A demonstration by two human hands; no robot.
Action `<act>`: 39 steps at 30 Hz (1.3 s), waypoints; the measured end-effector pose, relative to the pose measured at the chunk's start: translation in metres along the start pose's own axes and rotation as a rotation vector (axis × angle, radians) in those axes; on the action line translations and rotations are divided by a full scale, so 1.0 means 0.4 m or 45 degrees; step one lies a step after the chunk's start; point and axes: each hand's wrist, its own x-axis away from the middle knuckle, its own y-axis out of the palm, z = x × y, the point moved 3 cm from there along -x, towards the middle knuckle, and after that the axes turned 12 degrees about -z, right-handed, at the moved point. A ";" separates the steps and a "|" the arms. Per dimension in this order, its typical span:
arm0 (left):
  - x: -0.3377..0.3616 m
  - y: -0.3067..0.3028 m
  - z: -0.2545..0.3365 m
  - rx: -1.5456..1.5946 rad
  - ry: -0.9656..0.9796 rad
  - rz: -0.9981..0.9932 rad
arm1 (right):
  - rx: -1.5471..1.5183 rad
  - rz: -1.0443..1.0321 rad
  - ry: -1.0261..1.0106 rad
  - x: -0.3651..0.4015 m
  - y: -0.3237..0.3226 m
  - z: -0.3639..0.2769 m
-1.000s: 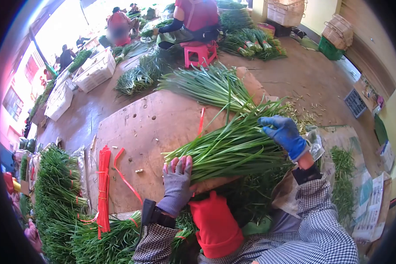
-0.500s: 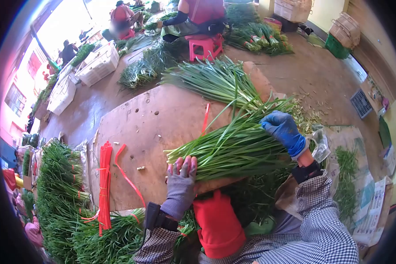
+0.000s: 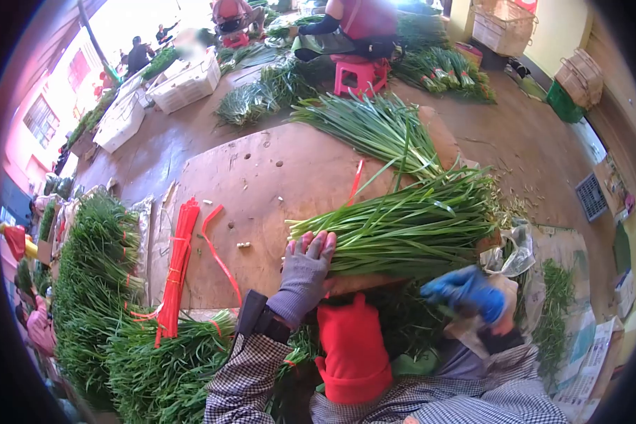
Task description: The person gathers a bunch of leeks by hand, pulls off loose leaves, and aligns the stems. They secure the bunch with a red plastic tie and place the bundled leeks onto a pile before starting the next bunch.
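A thick bunch of long green chives (image 3: 410, 226) lies across the wooden board, pale stem ends to the left and leaf tips to the right. My left hand (image 3: 305, 272), in a grey-purple knitted glove, grips the bunch near its stem ends, fingers over the top; its thumb is hidden. Below the leaf tips, in front of my lap, is my right hand (image 3: 468, 293) in a blue glove. It is smeared by motion, so its fingers cannot be read. Dark loose leaves (image 3: 403, 321) show beside it under the board's edge. A second pile of chives (image 3: 374, 131) sits behind the bunch.
Red ties (image 3: 180, 261) and a single red strip (image 3: 219, 244) lie on the board (image 3: 251, 187). Bundled greens (image 3: 95, 268) are stacked at left. A red cloth item (image 3: 353, 350) is before my lap. A person (image 3: 360, 28) sits ahead on a pink stool (image 3: 360, 74).
My right hand has left the leaf tips and moved down towards my lap. My left hand stays at the stem ends. The whole view has shifted slightly.
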 end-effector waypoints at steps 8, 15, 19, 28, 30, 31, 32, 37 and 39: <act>0.114 -0.105 0.002 0.274 0.095 0.197 | 0.233 -0.143 -0.031 -0.258 0.207 0.061; 0.182 -0.045 -0.093 1.019 -0.022 0.662 | 0.751 -0.069 -0.176 -0.300 0.212 0.040; 0.088 -0.081 -0.050 0.587 -0.014 0.609 | 0.709 -0.064 -0.256 -0.300 0.240 0.005; 0.027 -0.055 -0.054 0.456 -0.071 0.567 | -0.069 0.066 -0.365 -0.305 0.224 -0.091; 0.044 -0.032 -0.066 0.410 -0.181 0.499 | 0.402 0.270 -0.598 -0.334 0.194 -0.139; 0.048 -0.020 -0.067 0.403 -0.186 0.501 | 0.446 0.309 -0.582 -0.357 0.198 -0.144; 0.051 -0.002 -0.066 0.421 -0.201 0.497 | 0.443 0.308 -0.584 -0.380 0.196 -0.145; 0.055 0.032 -0.065 0.439 -0.257 0.512 | 1.135 0.267 -0.466 -0.465 0.221 -0.122; 0.052 0.037 -0.064 0.455 -0.223 0.559 | 1.142 0.288 -0.440 -0.476 0.226 -0.117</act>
